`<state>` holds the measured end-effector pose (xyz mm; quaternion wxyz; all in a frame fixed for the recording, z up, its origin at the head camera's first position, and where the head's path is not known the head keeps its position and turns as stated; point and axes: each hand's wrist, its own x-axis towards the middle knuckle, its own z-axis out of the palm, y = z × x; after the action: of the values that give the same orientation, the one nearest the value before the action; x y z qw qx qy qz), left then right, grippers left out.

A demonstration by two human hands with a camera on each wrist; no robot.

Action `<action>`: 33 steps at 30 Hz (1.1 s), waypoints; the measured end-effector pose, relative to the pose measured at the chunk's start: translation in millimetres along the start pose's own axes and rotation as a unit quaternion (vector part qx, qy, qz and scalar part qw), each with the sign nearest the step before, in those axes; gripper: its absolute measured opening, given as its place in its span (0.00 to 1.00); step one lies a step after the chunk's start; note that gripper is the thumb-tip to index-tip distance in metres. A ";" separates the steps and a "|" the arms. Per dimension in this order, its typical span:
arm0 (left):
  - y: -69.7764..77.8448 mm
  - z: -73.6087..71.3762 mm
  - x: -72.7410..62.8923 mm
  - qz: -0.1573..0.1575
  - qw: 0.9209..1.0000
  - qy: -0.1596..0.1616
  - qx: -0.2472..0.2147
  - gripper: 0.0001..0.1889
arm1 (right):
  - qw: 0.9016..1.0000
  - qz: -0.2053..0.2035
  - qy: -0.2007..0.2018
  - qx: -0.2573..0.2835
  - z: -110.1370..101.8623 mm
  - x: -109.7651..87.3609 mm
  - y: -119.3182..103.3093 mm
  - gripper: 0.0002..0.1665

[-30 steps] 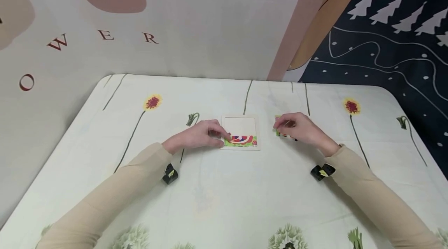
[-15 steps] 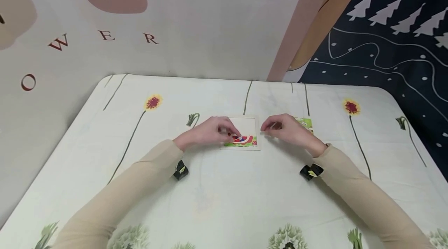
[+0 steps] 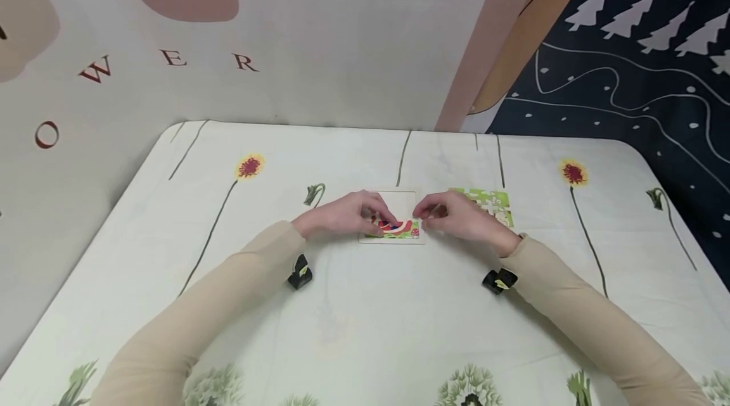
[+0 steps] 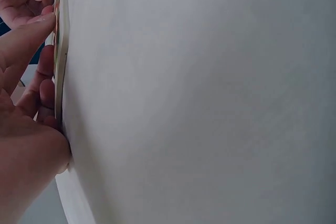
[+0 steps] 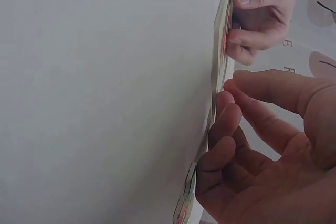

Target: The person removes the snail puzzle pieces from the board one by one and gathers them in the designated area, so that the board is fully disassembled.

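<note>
A shallow wooden puzzle tray point(image 3: 402, 203) lies mid-table, its near part filled with a colourful strip of puzzle pieces point(image 3: 407, 228) in red, white, blue and green. On that strip rest the thumb and fingertips of my left hand point(image 3: 358, 212), coming in from the left side. My right hand point(image 3: 456, 216) is at the tray's right edge. Thumb and index fingertip are close together there in the right wrist view, with the other fingers curled; whether a piece is between them is hidden. Right of the tray lie green loose puzzle pieces point(image 3: 495, 200), partly covered by my right hand.
A white cloth with printed flowers covers the table point(image 3: 365, 330). Behind it stands a pale fabric wall point(image 3: 342, 64), with a dark tree-patterned cloth point(image 3: 616, 89) at the right. A small black device point(image 3: 300, 272) sits at my left wrist, another point(image 3: 499, 280) at my right.
My right hand has moved left from the loose pieces to the tray's right edge, uncovering more of them. My left hand has shifted right, further over the strip in the tray.
</note>
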<state>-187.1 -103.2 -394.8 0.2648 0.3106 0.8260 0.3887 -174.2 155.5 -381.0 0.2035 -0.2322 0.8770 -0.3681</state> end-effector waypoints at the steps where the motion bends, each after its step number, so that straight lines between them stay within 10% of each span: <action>1: -0.2 -0.2 0.4 0.001 1.000 -0.001 -0.001 0.15 | 1.000 -0.004 -0.002 0.002 0.4 0.3 -0.3 0.14; 33: -4.5 -1.1 4.3 0.012 1.000 -0.017 -0.004 0.16 | 1.000 -0.015 -0.003 0.022 4.9 5.5 -5.6 0.13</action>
<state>-192.1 -103.0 -398.6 0.2750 0.3259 0.8161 0.3900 -174.6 146.3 -381.1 0.2058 -0.2416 0.8648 -0.3892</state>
